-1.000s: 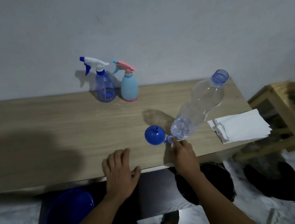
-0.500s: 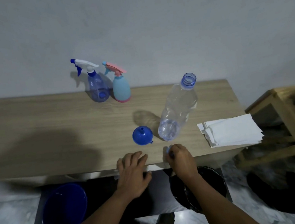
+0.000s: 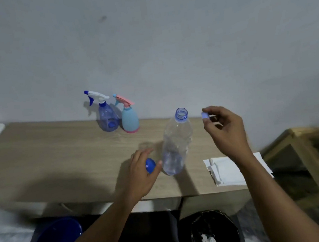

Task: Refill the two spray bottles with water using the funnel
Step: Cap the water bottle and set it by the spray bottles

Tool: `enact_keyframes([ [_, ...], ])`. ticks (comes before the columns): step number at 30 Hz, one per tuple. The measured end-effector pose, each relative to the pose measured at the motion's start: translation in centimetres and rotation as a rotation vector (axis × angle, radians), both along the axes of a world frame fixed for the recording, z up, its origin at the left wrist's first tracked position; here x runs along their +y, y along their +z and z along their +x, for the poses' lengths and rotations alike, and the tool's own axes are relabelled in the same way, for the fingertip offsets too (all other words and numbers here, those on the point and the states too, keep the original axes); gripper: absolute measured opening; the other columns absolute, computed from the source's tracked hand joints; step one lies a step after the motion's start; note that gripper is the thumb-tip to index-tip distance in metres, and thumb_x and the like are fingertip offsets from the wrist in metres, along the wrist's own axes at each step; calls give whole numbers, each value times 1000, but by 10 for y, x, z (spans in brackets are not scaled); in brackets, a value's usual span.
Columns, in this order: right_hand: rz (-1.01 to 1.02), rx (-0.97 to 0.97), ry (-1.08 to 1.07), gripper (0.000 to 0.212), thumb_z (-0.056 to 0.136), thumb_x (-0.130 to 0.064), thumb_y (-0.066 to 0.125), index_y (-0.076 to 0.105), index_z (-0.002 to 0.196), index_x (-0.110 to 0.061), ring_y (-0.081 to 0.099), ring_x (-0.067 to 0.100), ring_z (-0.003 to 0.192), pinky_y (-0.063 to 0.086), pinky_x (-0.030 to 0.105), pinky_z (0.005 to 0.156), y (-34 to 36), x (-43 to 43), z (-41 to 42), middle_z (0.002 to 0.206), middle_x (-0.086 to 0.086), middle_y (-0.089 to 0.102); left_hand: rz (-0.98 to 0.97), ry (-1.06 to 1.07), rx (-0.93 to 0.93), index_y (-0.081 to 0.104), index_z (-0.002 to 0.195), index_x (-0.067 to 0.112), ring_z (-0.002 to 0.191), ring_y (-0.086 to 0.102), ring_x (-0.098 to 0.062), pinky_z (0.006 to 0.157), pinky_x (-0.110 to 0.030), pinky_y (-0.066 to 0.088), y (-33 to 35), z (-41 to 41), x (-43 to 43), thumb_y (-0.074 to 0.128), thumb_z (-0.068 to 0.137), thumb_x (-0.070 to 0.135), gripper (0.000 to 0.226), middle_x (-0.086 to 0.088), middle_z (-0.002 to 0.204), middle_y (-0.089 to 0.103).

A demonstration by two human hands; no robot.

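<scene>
left grip [image 3: 142, 170] curled round blue funnel [image 3: 150, 165], right grip [image 3: 225, 131] pinching cap [image 3: 204, 115] beside open water bottle [image 3: 177, 142]

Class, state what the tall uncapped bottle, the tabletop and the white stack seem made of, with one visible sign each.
Tall bottle: clear, glossy plastic; you can see through it. Tabletop: wood or wood-look laminate, matt; pale grain lines. White stack: probably paper napkins, matt; folded, layered edges.
</scene>
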State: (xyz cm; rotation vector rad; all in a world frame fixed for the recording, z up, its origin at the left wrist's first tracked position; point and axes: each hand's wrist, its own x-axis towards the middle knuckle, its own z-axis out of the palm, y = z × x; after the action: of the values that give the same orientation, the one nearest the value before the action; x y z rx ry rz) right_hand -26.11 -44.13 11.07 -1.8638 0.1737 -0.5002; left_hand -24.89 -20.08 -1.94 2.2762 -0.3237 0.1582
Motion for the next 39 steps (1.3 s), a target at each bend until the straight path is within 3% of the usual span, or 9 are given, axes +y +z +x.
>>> enact_keyframes([
  [4,-309,-32,279,23,94,-19,68,71,117,-20,65,6,88,54,17,71,52,3,12,110,-8,71,-164,-60,-52,45,140,25,122,49,-4,96,-19,40,57,17,-31,70,86,43,62,9,137,49],
  [7,-648,21,416,29,95,-22,65,68,124,-23,64,6,96,55,21,81,63,4,20,119,-10,68,-200,-152,-30,34,146,30,129,45,-8,103,-29,42,76,27,-46,67,84,52,73,10,144,42],
  [9,-724,31,481,29,96,-22,64,67,125,-21,64,7,98,54,24,84,65,6,23,121,-8,68,-211,-174,-30,37,144,29,125,48,-10,102,-37,48,82,31,-53,65,83,54,72,9,140,45],
  [18,-864,90,568,31,100,-16,57,65,129,-20,58,8,100,44,21,85,68,12,36,124,-6,65,-252,-131,-54,48,134,25,113,54,-8,90,-42,55,79,34,-58,68,79,49,63,10,124,56],
  [23,-878,113,528,20,95,-22,63,72,111,-14,59,18,87,51,37,81,69,15,41,104,5,63,-256,-133,-52,49,134,25,113,55,-9,89,-42,56,78,35,-57,68,79,48,63,10,123,57],
  [27,-812,139,610,27,96,-22,64,68,122,-23,59,9,92,49,25,82,71,9,47,115,-8,66,-276,-163,-5,48,136,25,117,55,-7,91,-39,56,84,37,-55,72,84,39,59,10,128,57],
  [30,-796,178,687,28,97,-19,63,68,122,-29,62,8,99,51,25,85,75,3,52,119,-11,69,-291,-206,48,50,137,24,120,54,-6,96,-38,54,88,40,-51,72,87,33,55,8,130,58],
  [35,-840,174,664,32,94,-27,67,67,126,-26,59,7,91,49,24,81,70,5,58,107,-12,61,-300,-206,81,47,141,25,122,55,-7,97,-38,54,89,41,-49,73,86,38,62,9,134,58],
  [39,-873,147,510,27,91,-42,68,68,105,-19,57,9,81,48,26,73,62,15,55,96,-6,59,-296,-163,53,48,141,23,120,55,-7,95,-37,55,87,39,-52,74,84,34,64,8,132,58],
])
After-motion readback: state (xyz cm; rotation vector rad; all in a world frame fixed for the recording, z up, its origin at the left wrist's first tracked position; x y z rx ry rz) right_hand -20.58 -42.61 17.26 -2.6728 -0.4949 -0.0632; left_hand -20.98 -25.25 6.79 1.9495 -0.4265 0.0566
